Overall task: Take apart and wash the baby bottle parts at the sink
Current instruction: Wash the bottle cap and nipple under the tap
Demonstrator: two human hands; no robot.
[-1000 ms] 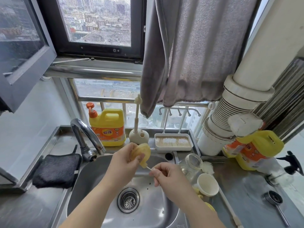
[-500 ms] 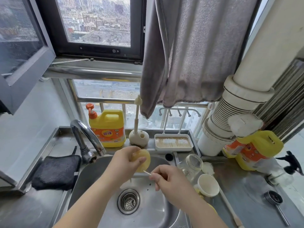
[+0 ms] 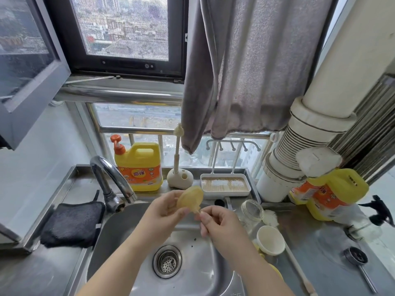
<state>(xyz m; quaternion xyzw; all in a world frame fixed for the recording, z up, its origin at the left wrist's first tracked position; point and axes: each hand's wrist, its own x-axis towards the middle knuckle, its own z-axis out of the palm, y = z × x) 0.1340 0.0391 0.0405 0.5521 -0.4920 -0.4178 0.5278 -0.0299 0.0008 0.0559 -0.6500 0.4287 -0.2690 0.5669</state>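
Note:
My left hand (image 3: 164, 209) holds a yellowish silicone nipple (image 3: 190, 198) above the steel sink (image 3: 119, 223). My right hand (image 3: 220, 224) pinches a thin stick-like tool at the nipple's lower tip; the tool is almost fully hidden by my fingers. On the counter to the right lies the clear glass bottle (image 3: 252, 212) on its side, with a white cap (image 3: 270, 240) in front of it. A bottle brush (image 3: 178, 150) stands upright in its holder (image 3: 180, 178) behind the sink.
The faucet (image 3: 111, 178) curves over the sink's left rear. A yellow detergent jug (image 3: 141, 167) and a drying tray (image 3: 225, 185) stand along the sill. A dark cloth (image 3: 72, 223) lies left; another yellow jug (image 3: 333, 195) and a strainer (image 3: 355, 257) lie right. A towel (image 3: 245, 67) hangs overhead.
My left hand has lifted and turned the nipple, so its broad side faces up. My right hand has moved in close to the nipple's tip, and the thin stick is no longer visible between them.

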